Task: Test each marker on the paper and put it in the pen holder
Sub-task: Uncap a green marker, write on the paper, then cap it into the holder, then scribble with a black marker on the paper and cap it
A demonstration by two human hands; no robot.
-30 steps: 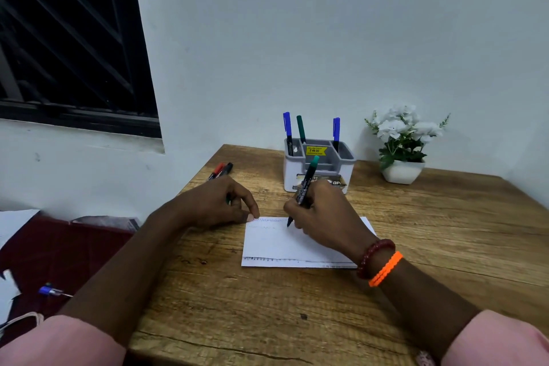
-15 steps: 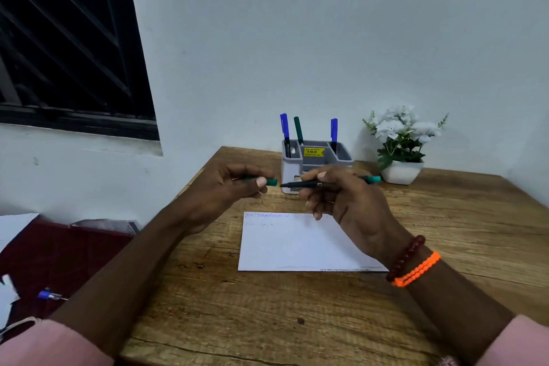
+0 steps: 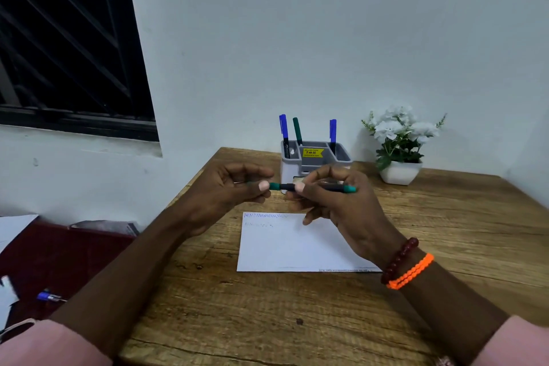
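Note:
I hold a green marker (image 3: 335, 188) level above the wooden table (image 3: 326, 321), in front of the pen holder. My right hand (image 3: 335, 202) grips its black barrel. My left hand (image 3: 228, 196) pinches the green cap (image 3: 274, 186), which now sits on the marker's tip. The white paper (image 3: 291, 246) lies below my hands, with blue and faint scribbles along its top edge. The grey and white pen holder (image 3: 341, 154) stands behind, holding two blue markers (image 3: 283, 131) and one green marker (image 3: 297, 131).
A white pot of white flowers (image 3: 399, 145) stands right of the holder near the wall. Left of the table lies a dark red surface with papers and a blue pen (image 3: 49, 296). A barred window fills the upper left.
My right hand lifted the marker off the paper and turned it level. My left hand left the paper's corner, brought the cap up and closed it onto the tip.

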